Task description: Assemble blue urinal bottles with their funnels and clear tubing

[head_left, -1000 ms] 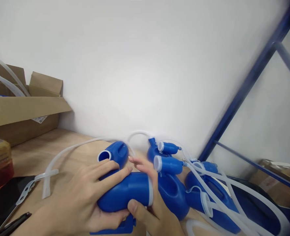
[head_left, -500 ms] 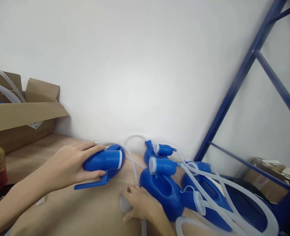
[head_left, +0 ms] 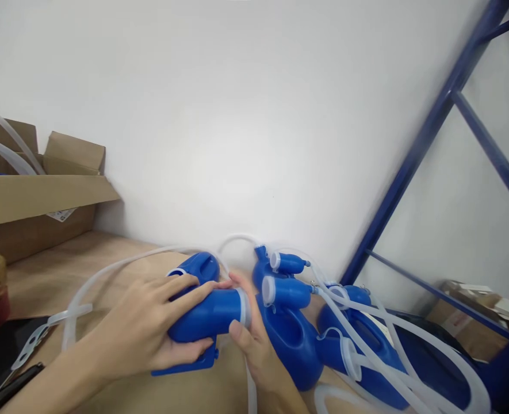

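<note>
the table (head_left: pixel 120 270) carries blue bottles (head_left: pixel 293 339) with clear tubes (head_left: pixel 392 339) at the right. the left hand (head_left: pixel 146 330) wraps one blue bottle (head_left: pixel 206 316) above the table, fingers curled to steady it. the right hand (head_left: pixel 254 345) pinches its white ring (head_left: pixel 243 307).
</note>
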{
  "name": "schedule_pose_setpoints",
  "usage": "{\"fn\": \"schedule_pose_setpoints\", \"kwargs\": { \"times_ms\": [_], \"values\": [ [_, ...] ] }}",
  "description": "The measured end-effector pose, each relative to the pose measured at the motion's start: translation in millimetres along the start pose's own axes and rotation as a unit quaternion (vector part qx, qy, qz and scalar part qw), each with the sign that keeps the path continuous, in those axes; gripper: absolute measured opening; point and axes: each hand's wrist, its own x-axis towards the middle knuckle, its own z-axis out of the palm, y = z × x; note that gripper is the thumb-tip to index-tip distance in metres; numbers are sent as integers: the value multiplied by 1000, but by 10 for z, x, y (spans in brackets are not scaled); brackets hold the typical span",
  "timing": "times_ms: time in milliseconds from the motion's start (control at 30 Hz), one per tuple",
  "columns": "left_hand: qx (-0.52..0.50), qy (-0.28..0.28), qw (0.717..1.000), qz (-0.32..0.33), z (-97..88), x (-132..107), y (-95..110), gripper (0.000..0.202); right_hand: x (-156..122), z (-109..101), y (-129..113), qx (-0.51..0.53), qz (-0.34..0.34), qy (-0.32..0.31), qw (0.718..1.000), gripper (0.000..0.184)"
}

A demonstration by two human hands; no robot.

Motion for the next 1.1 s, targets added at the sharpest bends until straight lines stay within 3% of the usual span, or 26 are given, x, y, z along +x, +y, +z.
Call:
{"fn": "schedule_pose_setpoints", "kwargs": {
  "times_ms": [133,300,433,533,633,733,833,933,1100],
  "values": [
    [41,39,998,23,-108,41,186,50,-64,112,87,-17,-40,40,998,92],
    [60,42,996,42,-229,18,239,54,-143,244,31,-22,-66,85,994,114],
    [59,55,996,29,-170,-77,275,60,-175,323,-99,-23,-93,102,990,105],
    [53,88,995,13,-68,-82,307,51,-158,308,-150,-38,-100,111,988,99],
    [-6,84,995,-50,0,7,251,46,-98,229,-131,-48,-87,99,990,98],
    [-83,55,979,-180,-13,121,99,50,-26,122,-100,-55,-114,113,986,93],
    [-120,41,946,-298,-60,182,-33,51,21,40,-112,-158,-135,145,967,51],
    [-147,20,930,-336,-70,184,-47,51,38,23,-138,-257,-139,105,951,21],
    [-184,13,920,-345,-15,163,42,50,44,54,-88,-365,-249,143,886,27]
  ]
}}
